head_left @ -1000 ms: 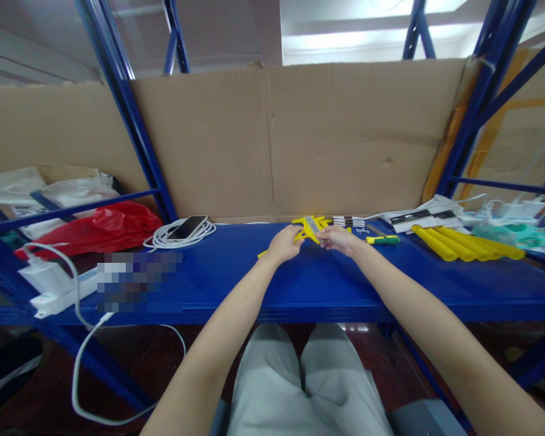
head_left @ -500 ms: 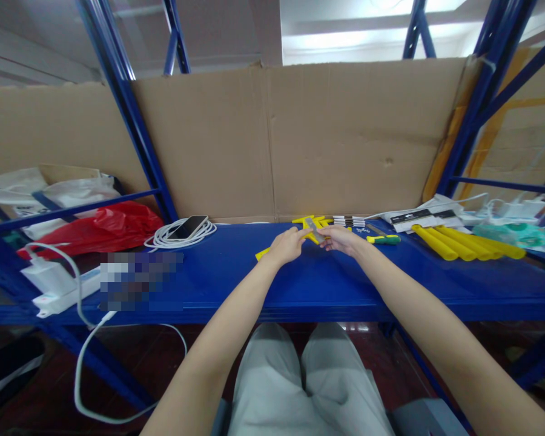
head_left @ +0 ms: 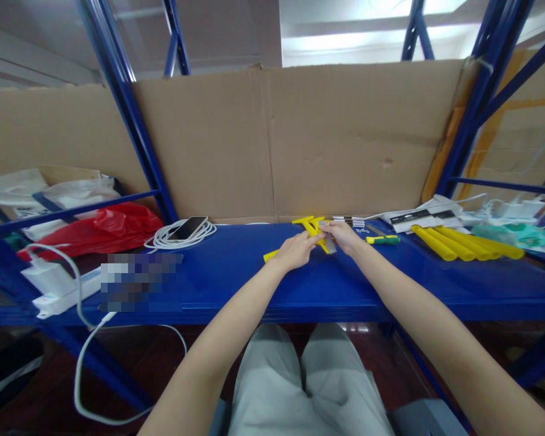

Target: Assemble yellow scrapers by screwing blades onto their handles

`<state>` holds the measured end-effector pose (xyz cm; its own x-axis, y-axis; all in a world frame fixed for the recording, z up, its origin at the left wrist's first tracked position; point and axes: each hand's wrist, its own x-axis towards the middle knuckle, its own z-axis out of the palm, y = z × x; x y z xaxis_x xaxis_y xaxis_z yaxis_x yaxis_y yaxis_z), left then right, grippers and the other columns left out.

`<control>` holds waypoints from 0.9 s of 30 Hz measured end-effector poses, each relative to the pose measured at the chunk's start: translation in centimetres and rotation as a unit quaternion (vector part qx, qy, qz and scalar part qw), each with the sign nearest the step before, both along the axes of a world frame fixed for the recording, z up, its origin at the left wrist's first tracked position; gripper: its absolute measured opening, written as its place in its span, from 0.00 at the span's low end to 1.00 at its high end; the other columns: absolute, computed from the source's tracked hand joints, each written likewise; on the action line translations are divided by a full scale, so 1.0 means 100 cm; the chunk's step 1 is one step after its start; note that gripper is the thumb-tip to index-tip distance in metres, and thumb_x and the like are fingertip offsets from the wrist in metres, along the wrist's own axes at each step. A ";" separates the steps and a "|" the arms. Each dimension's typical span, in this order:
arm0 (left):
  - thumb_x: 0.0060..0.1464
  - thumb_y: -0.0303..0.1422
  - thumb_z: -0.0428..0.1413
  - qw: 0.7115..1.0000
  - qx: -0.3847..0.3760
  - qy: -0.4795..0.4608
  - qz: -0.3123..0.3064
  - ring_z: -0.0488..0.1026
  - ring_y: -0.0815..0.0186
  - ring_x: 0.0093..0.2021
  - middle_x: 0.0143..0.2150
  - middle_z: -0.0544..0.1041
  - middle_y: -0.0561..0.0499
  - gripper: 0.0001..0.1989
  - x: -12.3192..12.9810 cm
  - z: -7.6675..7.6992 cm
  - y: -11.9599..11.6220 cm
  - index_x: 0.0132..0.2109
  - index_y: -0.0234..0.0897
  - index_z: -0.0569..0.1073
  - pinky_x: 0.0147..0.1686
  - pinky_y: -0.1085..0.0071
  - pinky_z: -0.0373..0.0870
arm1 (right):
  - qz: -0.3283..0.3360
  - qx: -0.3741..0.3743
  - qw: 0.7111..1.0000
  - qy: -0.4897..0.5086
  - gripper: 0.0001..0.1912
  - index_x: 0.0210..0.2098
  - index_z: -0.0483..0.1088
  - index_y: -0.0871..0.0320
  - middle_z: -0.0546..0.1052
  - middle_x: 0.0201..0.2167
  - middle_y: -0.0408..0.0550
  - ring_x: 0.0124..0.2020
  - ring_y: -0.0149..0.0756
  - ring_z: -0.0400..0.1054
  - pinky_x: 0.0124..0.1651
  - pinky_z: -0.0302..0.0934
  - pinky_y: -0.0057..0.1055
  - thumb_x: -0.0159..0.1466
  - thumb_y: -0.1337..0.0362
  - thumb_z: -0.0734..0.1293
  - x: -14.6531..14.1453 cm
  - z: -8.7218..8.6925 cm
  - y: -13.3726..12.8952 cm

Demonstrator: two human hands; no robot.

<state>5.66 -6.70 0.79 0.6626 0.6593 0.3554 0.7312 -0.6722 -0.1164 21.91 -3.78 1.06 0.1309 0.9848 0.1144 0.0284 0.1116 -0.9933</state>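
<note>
From where I stood, the work looked partway done. Over the blue bench (head_left: 227, 272), the person had a yellow piece (head_left: 323, 245) between 2 hands, with a flat grey strip (head_left: 330, 244) lying against it. The left hand (head_left: 296, 249) was curled closed around the yellow piece; the right hand (head_left: 343, 235) seemed to pinch the grey strip near its upper end, though its fingertips were partly hidden. The 2 parts had been brought together, but I couldn't tell whether they were fastened. A yellow end (head_left: 269, 256) poked out beside the left wrist, and I couldn't say whether it belonged to that piece.

More yellow pieces (head_left: 303, 220) lay just behind, apparently not dealt with. Off to the right, a screwdriver (head_left: 383, 240) and a row of yellow tubes (head_left: 436, 242) lay apart, untouched by either hand.
</note>
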 end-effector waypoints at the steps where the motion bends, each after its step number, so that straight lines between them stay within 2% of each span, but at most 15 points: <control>1: 0.63 0.31 0.42 1.000 0.001 0.004 -0.001 0.71 0.62 0.45 0.46 0.69 0.47 0.22 0.000 0.000 0.000 0.63 0.47 0.61 0.44 0.69 0.67 | 0.001 0.004 1.000 0.002 0.16 0.16 0.59 0.59 0.64 0.13 0.36 0.18 0.24 0.55 0.24 0.48 0.24 0.53 0.67 0.69 0.000 0.000 0.000; 6: 0.62 0.30 0.42 1.000 0.000 0.020 0.006 0.71 0.62 0.45 0.46 0.69 0.47 0.23 0.000 0.001 -0.001 0.63 0.49 0.61 0.43 0.69 0.68 | 0.005 0.009 1.000 0.013 0.15 0.16 0.59 0.59 0.64 0.14 0.36 0.18 0.24 0.56 0.24 0.50 0.24 0.51 0.66 0.70 -0.003 0.000 -0.002; 10: 0.62 0.30 0.42 1.000 -0.012 0.021 0.016 0.72 0.62 0.45 0.46 0.69 0.47 0.24 0.000 0.003 -0.003 0.63 0.50 0.60 0.43 0.70 0.68 | 0.002 -0.016 1.000 -0.006 0.09 0.22 0.66 0.59 0.71 0.19 0.42 0.20 0.27 0.62 0.26 0.55 0.25 0.57 0.66 0.66 0.000 0.002 -0.001; 13: 0.63 0.31 0.41 0.999 -0.026 0.010 0.042 0.72 0.62 0.44 0.46 0.70 0.47 0.23 -0.002 0.004 -0.002 0.64 0.49 0.60 0.44 0.69 0.68 | -0.069 -0.006 0.992 -0.107 0.09 0.27 0.70 0.60 0.77 0.30 0.49 0.25 0.30 0.67 0.29 0.59 0.28 0.60 0.65 0.62 0.016 0.003 0.004; 14: 0.63 0.32 0.41 0.998 -0.031 0.004 0.054 0.72 0.62 0.44 0.46 0.70 0.47 0.23 -0.004 0.005 0.000 0.64 0.49 0.60 0.44 0.68 0.68 | -0.112 0.006 0.979 -0.169 0.09 0.27 0.71 0.60 0.77 0.32 0.51 0.27 0.32 0.69 0.30 0.60 0.28 0.61 0.65 0.61 0.023 0.003 0.006; 16: 0.63 0.31 0.41 0.996 -0.038 -0.008 0.075 0.72 0.61 0.46 0.46 0.70 0.47 0.23 -0.008 0.007 0.003 0.64 0.49 0.59 0.45 0.68 0.67 | -0.182 0.027 0.928 -0.323 0.09 0.29 0.73 0.61 0.78 0.36 0.54 0.36 0.37 0.71 0.37 0.62 0.29 0.59 0.69 0.61 0.039 0.001 0.011; 19: 0.63 0.31 0.41 0.994 -0.044 -0.025 0.095 0.72 0.60 0.47 0.47 0.71 0.46 0.24 -0.013 0.008 0.008 0.64 0.48 0.59 0.47 0.66 0.67 | -0.212 -0.020 0.855 -0.473 0.13 0.36 0.76 0.60 0.77 0.41 0.56 0.45 0.44 0.70 0.45 0.61 0.34 0.58 0.71 0.60 0.056 -0.003 0.015; 21: 0.62 0.31 0.42 0.994 -0.048 -0.036 0.096 0.72 0.60 0.48 0.47 0.71 0.46 0.24 -0.014 0.007 0.010 0.64 0.47 0.59 0.48 0.66 0.66 | -0.218 -0.062 0.822 -0.522 0.15 0.40 0.76 0.60 0.76 0.44 0.57 0.49 0.47 0.68 0.47 0.60 0.38 0.58 0.70 0.60 0.060 -0.006 0.013; 24: 0.62 0.31 0.43 0.994 -0.057 -0.045 0.085 0.71 0.61 0.49 0.48 0.72 0.47 0.23 -0.013 0.005 0.011 0.63 0.47 0.61 0.49 0.67 0.66 | -0.240 -0.084 0.780 -0.572 0.17 0.44 0.74 0.62 0.73 0.49 0.60 0.54 0.50 0.63 0.51 0.58 0.43 0.58 0.68 0.60 0.059 -0.007 0.010; 27: 0.62 0.31 0.43 0.994 -0.067 -0.046 0.066 0.70 0.61 0.49 0.48 0.72 0.48 0.23 -0.012 0.003 0.012 0.63 0.48 0.62 0.49 0.68 0.65 | -0.245 -0.094 0.760 -0.595 0.20 0.48 0.72 0.65 0.71 0.51 0.62 0.56 0.51 0.61 0.53 0.55 0.45 0.59 0.65 0.60 0.058 -0.007 0.008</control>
<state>4.42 -5.48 1.08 0.5352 0.7842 0.3140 0.8179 -0.5740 0.0395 27.67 -2.93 0.40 0.4010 0.8650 0.3017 0.9112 -0.3425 -0.2292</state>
